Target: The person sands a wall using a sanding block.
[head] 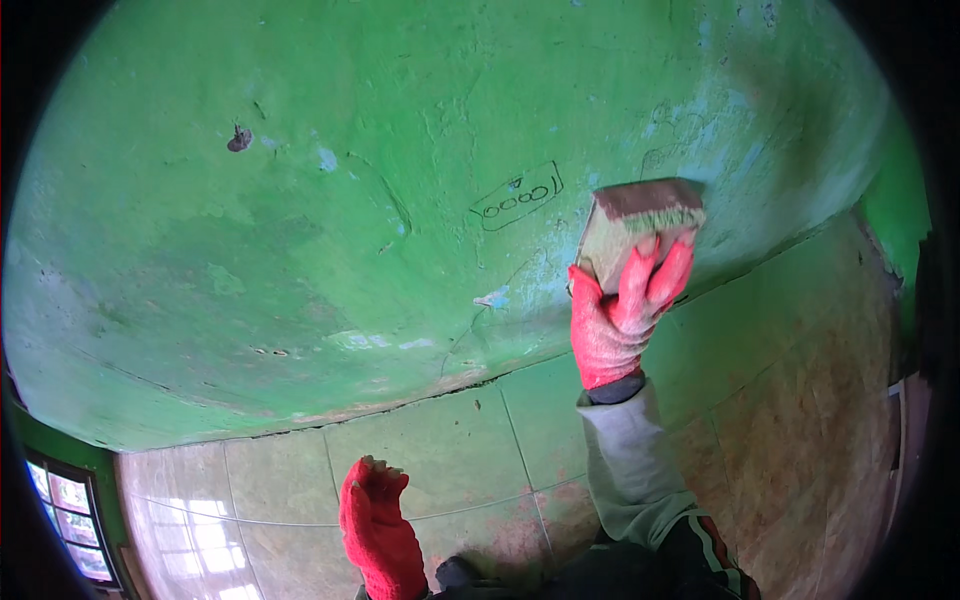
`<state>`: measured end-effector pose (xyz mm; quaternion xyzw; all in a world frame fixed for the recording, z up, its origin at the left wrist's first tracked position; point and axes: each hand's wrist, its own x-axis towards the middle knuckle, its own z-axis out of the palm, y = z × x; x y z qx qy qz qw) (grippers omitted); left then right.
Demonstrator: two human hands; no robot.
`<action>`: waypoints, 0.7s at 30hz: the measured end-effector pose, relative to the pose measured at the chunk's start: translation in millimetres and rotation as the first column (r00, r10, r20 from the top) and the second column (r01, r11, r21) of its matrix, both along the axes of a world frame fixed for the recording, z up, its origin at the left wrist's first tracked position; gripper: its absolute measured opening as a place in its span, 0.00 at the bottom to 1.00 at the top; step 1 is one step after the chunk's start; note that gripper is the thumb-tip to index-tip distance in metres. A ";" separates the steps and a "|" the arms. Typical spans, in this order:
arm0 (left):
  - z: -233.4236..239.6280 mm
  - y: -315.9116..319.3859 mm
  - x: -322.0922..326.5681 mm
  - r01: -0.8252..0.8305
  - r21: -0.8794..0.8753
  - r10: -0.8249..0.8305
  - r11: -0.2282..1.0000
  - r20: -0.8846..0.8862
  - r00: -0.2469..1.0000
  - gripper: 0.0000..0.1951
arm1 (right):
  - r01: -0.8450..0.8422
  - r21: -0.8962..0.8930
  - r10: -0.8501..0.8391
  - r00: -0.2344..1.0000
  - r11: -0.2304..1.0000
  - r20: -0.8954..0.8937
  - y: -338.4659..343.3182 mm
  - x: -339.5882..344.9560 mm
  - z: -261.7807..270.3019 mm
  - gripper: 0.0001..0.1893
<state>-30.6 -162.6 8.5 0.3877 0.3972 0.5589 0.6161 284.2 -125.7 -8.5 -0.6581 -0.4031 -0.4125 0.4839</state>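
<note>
My right hand (619,330), in a red knit glove with the fingertips showing, grips a flat block (611,229) that looks like a sanding block. Brown abrasive-like sheet covers its upper end, and green paint dust clings along one edge. The block lies against the green painted wall (420,97), over a worn patch where pale blue shows through. Lower down, my left hand (379,517), gloved in red too, hangs over the floor with loosely curled fingers and nothing in it. Left of the block, a dark line drawing (520,196) marks the wall.
Tiled floor (420,442) meets the wall along a cracked, curving joint. A metal stub or nail (239,139) sticks out of the wall at the upper left. There is a paned window (75,510) at the lower left, and my shoe (456,574) shows at the bottom.
</note>
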 end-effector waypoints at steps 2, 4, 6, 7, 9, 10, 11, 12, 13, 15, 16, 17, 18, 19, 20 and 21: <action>0.5 0.5 -1.8 0.010 -0.004 -0.010 1.000 0.011 1.000 0.21 | -0.017 -0.023 0.019 0.997 1.000 0.073 0.4 -3.0 -40.5 0.53; 4.7 -4.1 1.9 -0.024 -0.017 0.025 1.000 0.006 1.000 0.21 | -0.013 -0.138 0.032 0.990 0.990 0.136 -10.6 -2.9 -142.2 0.51; 5.0 -7.2 2.6 -0.014 -0.011 0.014 1.000 0.020 1.000 0.21 | -0.023 -0.195 0.049 0.991 0.981 0.127 -28.7 -12.7 -201.4 0.48; 4.7 -6.6 4.3 0.008 -0.006 -0.008 1.000 0.035 0.999 0.21 | -0.046 -0.283 0.084 0.989 0.958 0.123 -38.6 -12.2 -207.3 0.48; 2.9 -6.4 5.4 0.008 0.004 -0.008 1.000 0.021 1.000 0.21 | -0.067 -0.310 0.103 0.990 0.948 0.100 -36.4 -3.2 -195.9 0.48; 3.2 -6.0 1.3 0.005 0.011 -0.005 1.000 -0.004 1.000 0.21 | -0.072 -0.246 0.094 0.993 0.967 0.078 -21.1 1.0 -153.9 0.48; 3.4 -5.2 -3.0 -0.003 0.007 0.003 1.000 -0.016 1.000 0.21 | -0.043 -0.151 0.054 0.996 0.988 0.071 -9.7 -0.7 -111.1 0.48; 3.0 -3.4 -6.0 -0.025 0.002 0.025 1.000 -0.021 0.999 0.21 | -0.004 -0.104 0.011 0.998 0.995 0.068 -2.9 -3.4 -62.8 0.48; 3.1 -3.4 -5.4 -0.037 -0.008 0.037 0.999 -0.017 0.999 0.21 | 0.025 -0.074 -0.020 0.997 0.997 0.068 -2.4 1.2 -24.3 0.49; 2.1 -3.4 -4.5 -0.024 -0.003 0.023 1.000 -0.012 1.000 0.21 | 0.041 -0.077 -0.038 0.998 0.996 0.046 -1.1 6.4 -7.8 0.50; 1.4 -4.2 -3.6 -0.008 0.004 0.008 1.000 -0.005 1.000 0.21 | 0.060 -0.034 -0.057 0.996 0.998 0.066 0.1 8.6 -22.5 0.51; 2.5 -4.1 -3.9 -0.008 -0.002 0.008 1.000 0.003 1.000 0.21 | 0.075 0.011 -0.076 0.994 0.997 0.085 1.7 10.2 -41.6 0.51; 2.6 -3.9 -4.2 -0.017 -0.009 0.017 1.000 0.005 1.000 0.21 | 0.075 -0.058 -0.065 0.984 0.995 0.166 -0.1 11.5 -76.7 0.53; 3.2 -5.9 -0.7 -0.017 -0.022 0.018 1.000 0.019 1.000 0.21 | 0.098 -0.149 -0.070 0.981 0.984 0.180 -9.3 13.5 -120.3 0.54; 3.8 -8.5 2.0 -0.025 -0.028 0.025 0.999 0.023 0.999 0.21 | 0.037 -0.207 -0.009 0.991 0.978 0.132 -17.2 6.3 -167.5 0.53; 6.5 -8.3 2.4 -0.034 -0.018 0.035 0.999 0.030 0.999 0.22 | 0.016 -0.274 0.018 0.993 0.962 0.119 -21.9 -12.0 -172.6 0.53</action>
